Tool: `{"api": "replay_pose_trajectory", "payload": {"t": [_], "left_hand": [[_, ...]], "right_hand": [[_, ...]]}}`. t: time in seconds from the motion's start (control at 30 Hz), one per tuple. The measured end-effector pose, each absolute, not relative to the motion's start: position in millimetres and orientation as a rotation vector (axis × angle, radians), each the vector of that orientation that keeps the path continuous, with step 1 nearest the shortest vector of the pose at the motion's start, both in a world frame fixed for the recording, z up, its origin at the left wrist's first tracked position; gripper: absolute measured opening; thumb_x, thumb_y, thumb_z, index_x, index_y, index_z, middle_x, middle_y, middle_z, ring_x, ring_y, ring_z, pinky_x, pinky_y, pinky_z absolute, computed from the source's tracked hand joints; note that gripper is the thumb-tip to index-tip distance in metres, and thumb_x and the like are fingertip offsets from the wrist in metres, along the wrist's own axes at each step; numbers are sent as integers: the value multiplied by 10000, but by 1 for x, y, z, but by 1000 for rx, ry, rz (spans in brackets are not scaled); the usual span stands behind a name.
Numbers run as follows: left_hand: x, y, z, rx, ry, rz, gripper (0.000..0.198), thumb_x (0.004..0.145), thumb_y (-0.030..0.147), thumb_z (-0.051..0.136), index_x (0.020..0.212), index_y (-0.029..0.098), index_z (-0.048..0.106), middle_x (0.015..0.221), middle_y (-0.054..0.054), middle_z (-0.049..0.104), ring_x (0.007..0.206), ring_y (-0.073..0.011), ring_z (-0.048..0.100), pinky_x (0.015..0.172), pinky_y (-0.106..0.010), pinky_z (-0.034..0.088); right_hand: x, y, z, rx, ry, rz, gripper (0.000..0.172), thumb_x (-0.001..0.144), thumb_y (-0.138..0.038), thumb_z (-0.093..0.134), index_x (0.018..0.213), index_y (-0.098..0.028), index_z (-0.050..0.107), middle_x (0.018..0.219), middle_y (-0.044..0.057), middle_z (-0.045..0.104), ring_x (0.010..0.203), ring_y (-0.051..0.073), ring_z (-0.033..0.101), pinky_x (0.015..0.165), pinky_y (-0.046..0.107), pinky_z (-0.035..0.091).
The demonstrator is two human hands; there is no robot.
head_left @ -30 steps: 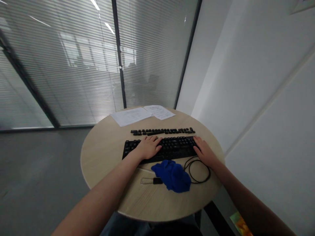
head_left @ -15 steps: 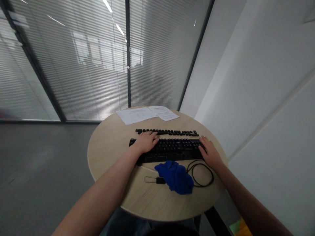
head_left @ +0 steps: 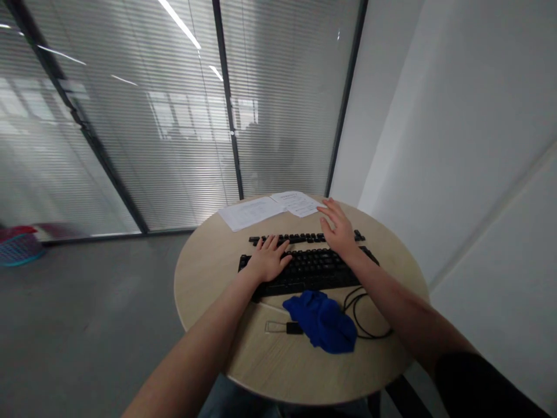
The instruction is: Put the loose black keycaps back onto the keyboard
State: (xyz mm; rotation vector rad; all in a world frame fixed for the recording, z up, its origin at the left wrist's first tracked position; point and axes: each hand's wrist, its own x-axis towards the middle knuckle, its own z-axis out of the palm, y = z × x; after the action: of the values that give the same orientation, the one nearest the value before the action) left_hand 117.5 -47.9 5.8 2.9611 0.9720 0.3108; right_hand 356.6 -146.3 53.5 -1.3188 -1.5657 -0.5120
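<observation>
A black keyboard (head_left: 313, 268) lies on a round wooden table (head_left: 204, 273). My left hand (head_left: 268, 259) rests flat on the keyboard's left part, fingers stretched out. A row of loose black keycaps (head_left: 300, 238) lies just behind the keyboard. My right hand (head_left: 337, 228) hovers over the right part of that row, fingers spread, holding nothing. Two white paper sheets (head_left: 252, 212) lie at the table's far edge.
A crumpled blue cloth (head_left: 324, 320) lies in front of the keyboard, with a small black and wire keycap puller (head_left: 285, 327) to its left and the keyboard's coiled cable (head_left: 363, 316) to its right. Glass walls with blinds stand behind; a white wall runs along the right.
My right hand has left the keyboard's right end and moved forward and left over the keycap row. My left hand has stayed on the keyboard. The view has shifted slightly.
</observation>
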Motion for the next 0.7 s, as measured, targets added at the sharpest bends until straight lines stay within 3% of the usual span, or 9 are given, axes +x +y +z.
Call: {"api": "replay_pose_trajectory", "payload": {"t": [0.17, 0.3, 0.37, 0.43, 0.57, 0.7], "left_hand": [[116, -48, 6, 2927, 962, 260, 642, 1045, 579, 276, 1601, 264, 328, 1685, -115, 249, 1566, -341, 187, 1244, -592, 157], [107, -40, 16, 2766, 953, 341, 606, 1060, 508, 260, 1601, 246, 329, 1679, -87, 274, 1563, -273, 223, 1257, -484, 217], [97, -26, 26, 2614, 955, 549, 572, 1063, 449, 243, 1578, 240, 380, 1655, -66, 347, 1527, -226, 324, 1232, -415, 300], [84, -5, 37, 2459, 1018, 738, 534, 1029, 438, 329, 1489, 239, 515, 1555, -48, 514, 1441, -223, 460, 1186, -400, 380], [61, 37, 46, 2378, 1192, 752, 458, 919, 420, 523, 1246, 159, 709, 1290, -131, 710, 1211, -296, 644, 1077, -440, 481], [52, 61, 32, 2261, 1254, 691, 423, 871, 449, 613, 1135, 155, 763, 1160, -135, 765, 1081, -296, 705, 997, -411, 525]], "right_hand": [[353, -137, 15, -1353, -1725, -398, 349, 955, -223, 509, 1243, -220, 706, 1434, 112, 613, 1454, 272, 446, 1231, 543, 317], [355, -133, -3, -1434, -1699, -304, 349, 938, -225, 532, 1235, -198, 715, 1426, 136, 616, 1430, 290, 474, 1190, 534, 384], [353, -132, -5, -1444, -1709, -293, 352, 925, -232, 553, 1232, -190, 720, 1422, 144, 619, 1415, 303, 488, 1177, 536, 396], [351, -132, -3, -1432, -1732, -292, 334, 919, -245, 576, 1210, -204, 734, 1376, 134, 652, 1347, 299, 549, 1146, 518, 428], [349, -137, 6, -1398, -1821, -240, 233, 935, -267, 585, 1044, -236, 788, 1105, 93, 767, 1061, 263, 682, 1016, 455, 506], [353, -142, 11, -1389, -1834, -230, 229, 950, -255, 569, 961, -224, 796, 992, 77, 790, 962, 252, 701, 931, 414, 530]]}}
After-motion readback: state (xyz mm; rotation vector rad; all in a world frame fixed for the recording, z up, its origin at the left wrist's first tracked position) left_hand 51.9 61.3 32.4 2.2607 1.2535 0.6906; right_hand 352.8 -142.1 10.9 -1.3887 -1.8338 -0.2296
